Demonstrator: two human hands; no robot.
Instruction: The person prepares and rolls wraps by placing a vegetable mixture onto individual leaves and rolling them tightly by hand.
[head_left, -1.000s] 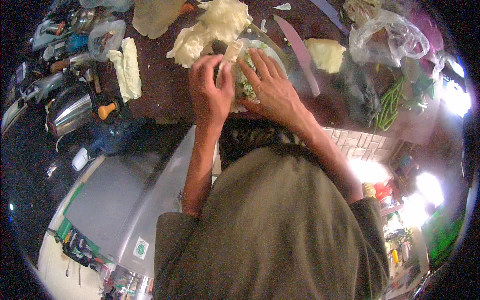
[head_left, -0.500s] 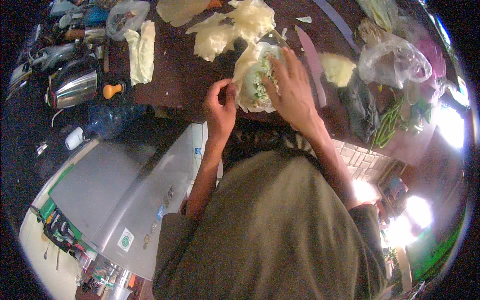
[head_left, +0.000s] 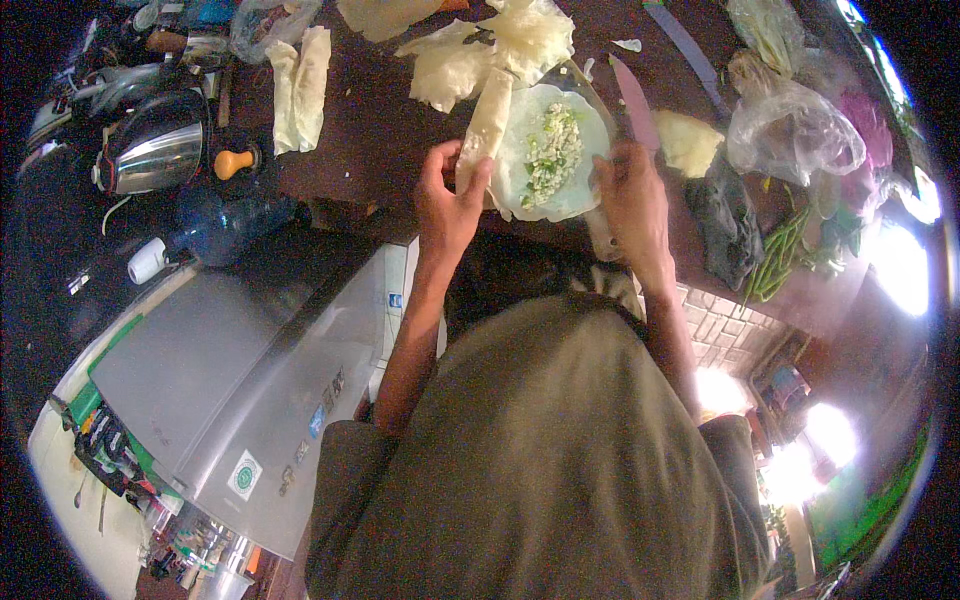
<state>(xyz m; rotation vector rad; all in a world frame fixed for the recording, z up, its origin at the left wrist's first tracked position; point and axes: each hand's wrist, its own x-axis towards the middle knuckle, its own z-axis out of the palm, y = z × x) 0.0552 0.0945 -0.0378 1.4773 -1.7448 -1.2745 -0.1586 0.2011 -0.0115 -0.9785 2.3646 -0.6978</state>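
Observation:
A round pale wrapper sheet (head_left: pixel 590 150) lies on the dark table (head_left: pixel 370 130) with a line of chopped green and white filling (head_left: pixel 548 155) down its middle. My left hand (head_left: pixel 448 200) is shut on a rolled-up wrapper (head_left: pixel 487 125) that it holds upright at the sheet's left edge. My right hand (head_left: pixel 630 195) rests at the sheet's right edge with its fingers apart, and whether it pinches the sheet I cannot tell.
A heap of loose wrapper sheets (head_left: pixel 490 45) lies beyond. A knife (head_left: pixel 633 95) lies to the right, beside a yellowish lump (head_left: pixel 688 140), a clear plastic bag (head_left: pixel 795 130) and green beans (head_left: pixel 775 260). Two rolled wrappers (head_left: pixel 298 75), a kettle (head_left: pixel 150 150) and a water bottle (head_left: pixel 215 230) stand left.
Both hands were together over the wrapper. Now the left hand holds a finished roll off to the left, the right hand has drawn right, and the filled sheet lies uncovered.

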